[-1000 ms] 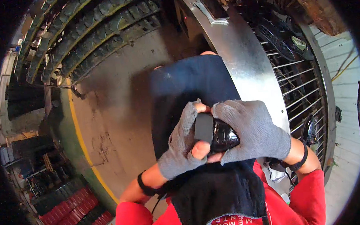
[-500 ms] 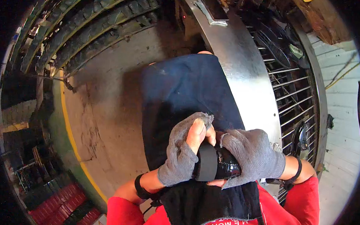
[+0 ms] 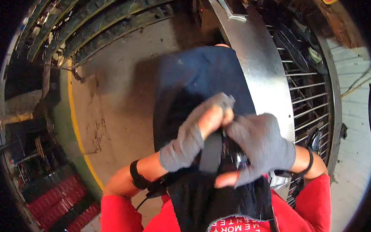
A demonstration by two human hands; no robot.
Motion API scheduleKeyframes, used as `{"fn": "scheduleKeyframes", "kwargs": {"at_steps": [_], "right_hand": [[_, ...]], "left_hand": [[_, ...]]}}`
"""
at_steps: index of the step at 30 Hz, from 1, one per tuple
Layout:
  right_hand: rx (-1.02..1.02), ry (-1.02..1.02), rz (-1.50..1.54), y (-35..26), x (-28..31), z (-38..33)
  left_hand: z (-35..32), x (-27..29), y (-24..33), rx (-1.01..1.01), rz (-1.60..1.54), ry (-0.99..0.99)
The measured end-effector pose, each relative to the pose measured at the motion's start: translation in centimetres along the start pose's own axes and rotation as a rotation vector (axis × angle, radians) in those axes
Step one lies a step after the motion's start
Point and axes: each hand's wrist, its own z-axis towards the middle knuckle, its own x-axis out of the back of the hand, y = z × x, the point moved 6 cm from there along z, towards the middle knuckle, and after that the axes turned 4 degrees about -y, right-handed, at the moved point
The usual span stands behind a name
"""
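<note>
A glossy black shoe is in front of my body, above my lap, partly hidden by my gloved hands. On its left side is a flat dark grey piece that looks like the sole. My right hand, in a grey fingertip-less glove, is wrapped round the shoe from the right, its bare thumb below. At the shoe's far end my left hand, gloved the same way, is closed, thumb on top. What its fingers hold is hidden and smeared by motion.
A dark blue apron covers my lap. To the right run a metal bench edge and a barred rack with dark shoes. A phone lies on a cloth at the far end. Loaded shelves stand far left.
Both hands have moved away from my body. My left hand has gone toward the far end of the shoe, and my right thumb now shows. The view has shifted slightly.
</note>
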Motion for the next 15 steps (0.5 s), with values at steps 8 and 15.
{"fn": "scheduleKeyframes", "kwargs": {"at_steps": [8,15], "right_hand": [[-0.693,0.729,1.327,7.3,-5.0,0.2],[0.500,-0.081,-0.024,-5.5,3.2,6.7]], "left_hand": [[1.5,1.9,-0.9,0.038,-0.152,0.522],[2.5,5.2,-0.4,0.348,-0.183,0.357]]}}
